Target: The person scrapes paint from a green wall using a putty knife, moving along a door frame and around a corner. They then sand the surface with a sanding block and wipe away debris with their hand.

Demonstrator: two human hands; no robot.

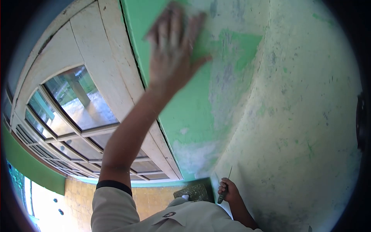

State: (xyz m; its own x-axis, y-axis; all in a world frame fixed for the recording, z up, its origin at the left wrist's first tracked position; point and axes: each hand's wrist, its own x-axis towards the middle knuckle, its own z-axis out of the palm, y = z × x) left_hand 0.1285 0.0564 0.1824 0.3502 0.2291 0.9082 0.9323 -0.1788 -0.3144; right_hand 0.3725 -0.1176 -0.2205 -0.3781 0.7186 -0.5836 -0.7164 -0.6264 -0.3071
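My left hand (170, 54) is raised high against the green-painted wall strip (189, 112), fingers stretched and smeared by motion. Under the fingers, a dark reddish-brown sheet (151, 35) sticks out at the side; it looks like a piece of sandpaper pressed flat to the wall. Low on the right, my right hand (230, 190) is wrapped around the handle of a thin-bladed scraper (222, 198). Its blade points up and shows almost edge-on, apart from the wall as far as I can tell. Grey and whitish bare patches (222, 81) break up the green paint.
A white wooden frame with glass panes (81, 100) borders the green strip on the left. The pale, stained wall (301, 116) meets it at a corner on the right. Below are yellowish floor tiles (148, 197) and a dark speckled block (195, 191) near my body.
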